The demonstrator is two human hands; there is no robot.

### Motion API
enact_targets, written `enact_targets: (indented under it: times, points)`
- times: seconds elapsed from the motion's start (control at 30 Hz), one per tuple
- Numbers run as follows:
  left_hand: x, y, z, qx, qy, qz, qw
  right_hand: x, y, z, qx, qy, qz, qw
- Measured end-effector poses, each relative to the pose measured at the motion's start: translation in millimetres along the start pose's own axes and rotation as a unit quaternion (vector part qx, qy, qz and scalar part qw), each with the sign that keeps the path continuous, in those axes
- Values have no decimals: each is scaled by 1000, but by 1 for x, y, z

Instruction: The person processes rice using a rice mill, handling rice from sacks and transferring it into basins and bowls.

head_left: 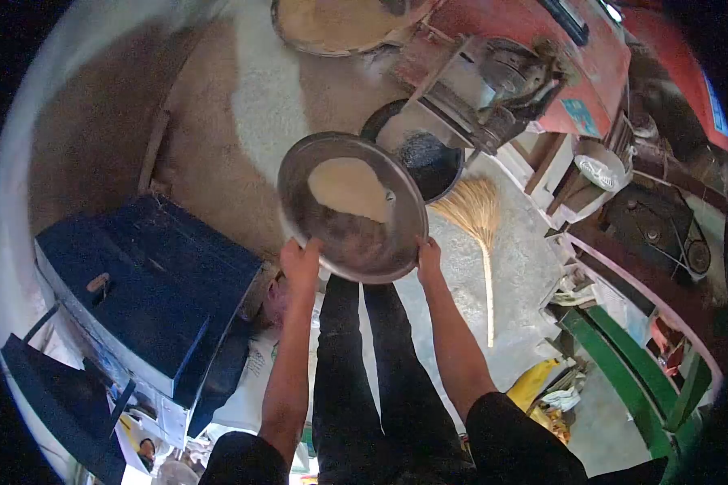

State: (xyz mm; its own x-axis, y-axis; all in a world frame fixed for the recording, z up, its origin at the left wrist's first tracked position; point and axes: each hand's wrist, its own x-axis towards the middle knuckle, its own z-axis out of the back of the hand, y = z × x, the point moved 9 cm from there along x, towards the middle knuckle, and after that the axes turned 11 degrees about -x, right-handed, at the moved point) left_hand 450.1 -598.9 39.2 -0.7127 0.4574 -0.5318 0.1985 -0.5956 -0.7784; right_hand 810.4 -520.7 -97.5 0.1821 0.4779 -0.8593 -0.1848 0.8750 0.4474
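A wide metal basin (299, 174) is held out in front of my legs, gripped at its near rim by both hands. My left hand (301, 260) is closed on the rim's left side, and my right hand (429, 257) on its right side. Pale flour-like powder (349, 188) lies heaped in the far half of the basin; a thin dusting covers the nearer part. Just beyond, a black tub (433, 166) with some pale powder sits on the floor under the spout of a machine (501, 85). The basin's edge overlaps the tub in view.
A straw broom (479, 218) lies on the floor at the right. A large round container (332, 20) of tan material stands at the far end. On the left is a dark blue box (146, 283); a motor with a belt (655, 230) and a green frame (623, 380) are on the right.
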Motion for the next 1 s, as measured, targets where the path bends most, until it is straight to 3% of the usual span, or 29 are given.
enact_targets:
  times: [0.03, 0.1, 0.17, 0.23, 0.3, 0.4, 0.43, 0.5, 0.57, 0.67, 0.7, 0.77, 0.83, 0.93, 1.0]
  points:
    - [11, -6, -18, 12, 13, -44, 999, 2, 4, 1, 5, -4, 0, 1000]
    - [23, -20, -46, 33, 38, -54, 997, 0, 24, 24, -39, -124, 48, 990]
    - [23, -32, -70, 61, 59, -61, 995, 3, 29, 38, -21, -165, 49, 985]
    - [21, -20, -99, -76, 107, 89, 987, 9, 42, 52, 2, -202, 54, 978]
    - [9, -70, -111, -114, 129, 103, 980, 19, 65, 72, -53, -181, 50, 981]
    - [12, -68, -128, -126, 150, 151, 969, 12, 88, 77, 97, -124, 57, 986]
    - [11, -57, -130, -99, 151, 178, 967, 21, 74, 81, 103, -131, 52, 985]
    - [21, -41, -142, -115, 147, 201, 962, 84, 49, 89, 251, -193, 110, 942]
    - [28, -32, -145, -130, 136, 233, 954, 94, 60, 93, 324, -221, 135, 910]
    - [24, -10, -139, -189, 107, 284, 934, 30, 116, 95, 38, -234, 17, 971]
    - [22, -1, -136, -194, 116, 279, 933, 30, 108, 96, 43, -237, 14, 971]
    - [30, 6, -141, -204, 129, 265, 934, 28, 117, 100, -278, -335, 11, 900]
    - [34, 23, -143, -210, 78, 316, 922, 42, 117, 110, -322, -354, 10, 878]
    - [15, 1, -135, -199, 95, 325, 920, 37, 119, 102, -387, -211, -56, 896]
    - [11, 3, -137, -180, 112, 323, 922, 43, 98, 106, -392, -239, -28, 888]
